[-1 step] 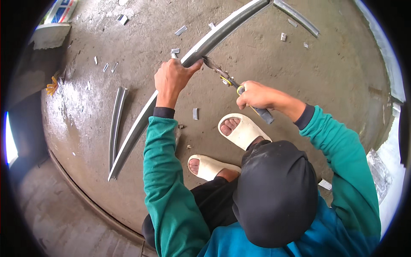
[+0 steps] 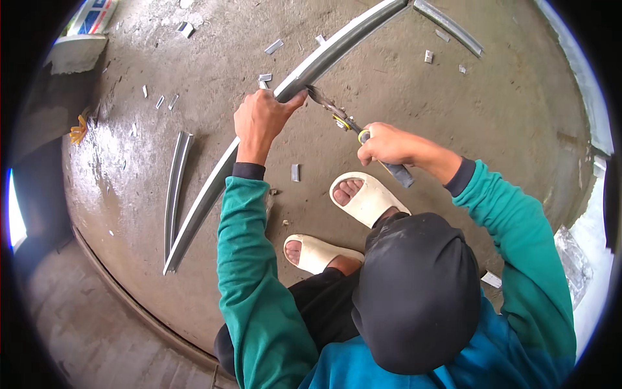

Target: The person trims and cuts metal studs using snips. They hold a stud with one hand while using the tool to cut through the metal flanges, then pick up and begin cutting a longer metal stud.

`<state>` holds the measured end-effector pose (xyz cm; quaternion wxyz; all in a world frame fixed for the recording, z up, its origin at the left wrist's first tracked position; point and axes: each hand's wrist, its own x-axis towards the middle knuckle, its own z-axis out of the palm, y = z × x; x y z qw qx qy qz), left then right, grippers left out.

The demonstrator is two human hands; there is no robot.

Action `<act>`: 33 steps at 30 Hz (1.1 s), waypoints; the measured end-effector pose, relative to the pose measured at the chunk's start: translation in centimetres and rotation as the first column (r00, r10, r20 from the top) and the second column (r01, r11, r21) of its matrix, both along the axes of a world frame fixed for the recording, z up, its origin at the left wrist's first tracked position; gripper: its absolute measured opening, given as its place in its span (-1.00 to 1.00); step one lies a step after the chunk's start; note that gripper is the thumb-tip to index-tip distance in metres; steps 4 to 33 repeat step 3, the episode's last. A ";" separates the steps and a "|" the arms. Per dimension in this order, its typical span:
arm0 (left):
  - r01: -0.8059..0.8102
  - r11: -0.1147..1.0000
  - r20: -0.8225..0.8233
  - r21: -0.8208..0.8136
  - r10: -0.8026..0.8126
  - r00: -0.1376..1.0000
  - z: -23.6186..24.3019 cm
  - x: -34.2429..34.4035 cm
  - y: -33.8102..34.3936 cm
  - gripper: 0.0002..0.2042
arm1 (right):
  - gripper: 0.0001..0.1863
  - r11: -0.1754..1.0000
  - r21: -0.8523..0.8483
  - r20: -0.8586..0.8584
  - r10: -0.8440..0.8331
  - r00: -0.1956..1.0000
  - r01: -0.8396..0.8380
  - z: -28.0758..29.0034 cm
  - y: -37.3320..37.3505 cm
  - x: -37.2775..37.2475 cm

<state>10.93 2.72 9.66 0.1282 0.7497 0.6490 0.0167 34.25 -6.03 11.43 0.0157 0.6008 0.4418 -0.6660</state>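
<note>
A long silvery metal channel (image 2: 330, 57) runs slantwise from the lower left up to the top edge of the view. My left hand (image 2: 264, 122) is closed round it near the middle, thumb lying along its near side. In my right hand (image 2: 387, 144) is a pair of tin snips (image 2: 341, 118) with dark blades and yellow-edged grips. Their blade tips meet the channel's near edge, just right of my left thumb. How far the blades bite into the metal cannot be made out.
A shorter metal channel (image 2: 176, 188) lies left of the long one; another channel piece (image 2: 448, 26) lies at the top right. Several small metal offcuts (image 2: 295, 172) are scattered over the wet concrete floor (image 2: 518, 129). My feet in cream slippers (image 2: 369, 198) are close below the snips.
</note>
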 end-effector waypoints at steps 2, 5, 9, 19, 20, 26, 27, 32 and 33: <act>-0.004 1.000 -0.020 0.003 0.004 1.000 0.2 0.2 -0.2 -0.27 | -0.78 0.999 0.052 0.045 0.009 0.999 -0.012 -0.5 -0.2 -0.1; -0.006 1.000 -0.043 0.003 0.006 0.999 0.2 0.4 -0.2 -0.27 | -0.78 0.998 0.055 0.049 0.012 0.999 -0.014 -0.4 -0.2 -0.1; -0.006 1.000 -0.043 0.003 0.006 0.999 0.2 0.4 -0.2 -0.27 | -0.78 0.998 0.055 0.049 0.012 0.999 -0.014 -0.4 -0.2 -0.1; -0.006 1.000 -0.043 0.003 0.006 0.999 0.2 0.4 -0.2 -0.27 | -0.78 0.998 0.055 0.049 0.012 0.999 -0.014 -0.4 -0.2 -0.1; -0.006 1.000 -0.043 0.003 0.006 0.999 0.2 0.4 -0.2 -0.27 | -0.78 0.998 0.055 0.049 0.012 0.999 -0.014 -0.4 -0.2 -0.1; -0.006 1.000 -0.043 0.003 0.006 0.999 0.2 0.4 -0.2 -0.27 | -0.78 0.998 0.055 0.049 0.012 0.999 -0.014 -0.4 -0.2 -0.1; -0.006 1.000 -0.043 0.003 0.006 0.999 0.2 0.4 -0.2 -0.27 | -0.78 0.998 0.055 0.049 0.012 0.999 -0.014 -0.4 -0.2 -0.1; -0.006 1.000 -0.043 0.003 0.006 0.999 0.2 0.4 -0.2 -0.27 | -0.78 0.998 0.055 0.049 0.012 0.999 -0.014 -0.4 -0.2 -0.1; -0.006 1.000 -0.043 0.003 0.006 0.999 0.2 0.4 -0.2 -0.27 | -0.78 0.998 0.055 0.049 0.012 0.999 -0.014 -0.4 -0.2 -0.1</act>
